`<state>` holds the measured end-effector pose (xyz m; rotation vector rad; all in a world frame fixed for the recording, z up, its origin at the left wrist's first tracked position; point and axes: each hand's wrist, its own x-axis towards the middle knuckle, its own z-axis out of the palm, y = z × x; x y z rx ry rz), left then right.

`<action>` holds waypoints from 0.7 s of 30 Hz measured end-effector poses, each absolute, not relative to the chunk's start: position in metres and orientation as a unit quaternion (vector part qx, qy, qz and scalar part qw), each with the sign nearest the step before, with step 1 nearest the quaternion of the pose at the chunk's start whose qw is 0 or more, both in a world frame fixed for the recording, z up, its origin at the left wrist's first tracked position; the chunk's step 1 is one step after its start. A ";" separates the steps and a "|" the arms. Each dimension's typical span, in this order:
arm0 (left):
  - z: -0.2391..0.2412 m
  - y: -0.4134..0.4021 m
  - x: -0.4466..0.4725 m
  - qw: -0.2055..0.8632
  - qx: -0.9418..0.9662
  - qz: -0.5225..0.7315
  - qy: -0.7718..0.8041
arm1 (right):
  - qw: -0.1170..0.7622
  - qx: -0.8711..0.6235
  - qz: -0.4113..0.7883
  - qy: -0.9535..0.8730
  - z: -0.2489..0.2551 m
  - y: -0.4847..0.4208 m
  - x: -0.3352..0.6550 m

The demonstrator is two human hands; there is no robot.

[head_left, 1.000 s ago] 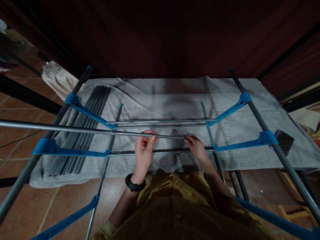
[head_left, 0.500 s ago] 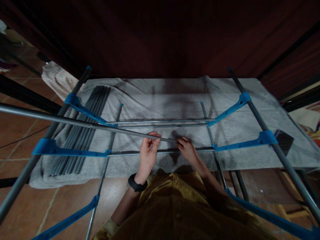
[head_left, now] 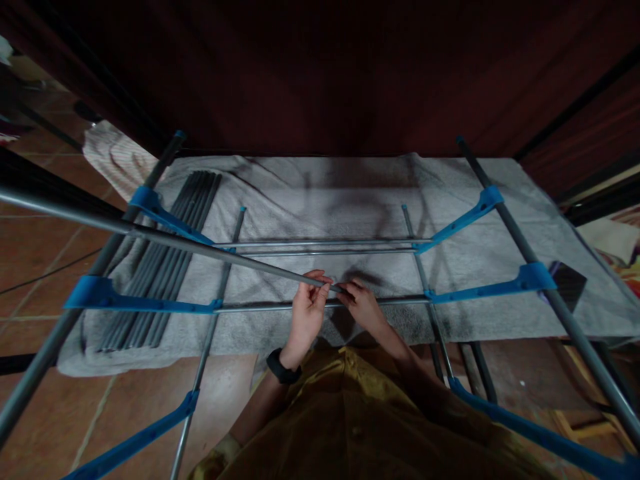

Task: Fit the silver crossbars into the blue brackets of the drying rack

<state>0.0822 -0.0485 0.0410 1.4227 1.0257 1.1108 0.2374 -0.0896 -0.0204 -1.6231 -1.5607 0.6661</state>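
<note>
Glossy mustard-yellow cloth point(head_left: 360, 413) of the person's garment fills the near edge, beside terracotta floor tiles point(head_left: 115, 393). A black band point(head_left: 283, 367) rings the left wrist. Just beyond it, the left hand point(head_left: 307, 313) pinches a long, thin, smooth grey metal rod point(head_left: 260, 268) between thumb and fingers point(head_left: 316, 293). The right hand point(head_left: 364, 308), just beside it, has its fingers closed round the rod's near end.

From the hands the rod slants away to the far left. It crosses over a rack frame point(head_left: 585, 347) of grey metal tubes joined by bright blue plastic brackets point(head_left: 150, 305). Under the frame lies a rumpled grey towel point(head_left: 325, 193) with a nubby pile. On its left part rests a bundle of dark straight rods point(head_left: 160, 273). A dark angular object point(head_left: 570, 283) sits at the towel's right side. Farthest off stands a dark red backdrop point(head_left: 350, 80), too dim to tell its material.
</note>
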 end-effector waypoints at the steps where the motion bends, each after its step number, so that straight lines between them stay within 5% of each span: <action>1: 0.041 -0.048 0.081 0.505 0.592 0.460 0.428 | 0.387 -0.634 0.267 -0.614 -0.020 -0.090 0.236; 21: 0.033 0.005 0.007 0.296 0.639 0.478 0.525 | 0.463 -0.672 0.245 -0.523 -0.012 -0.096 0.302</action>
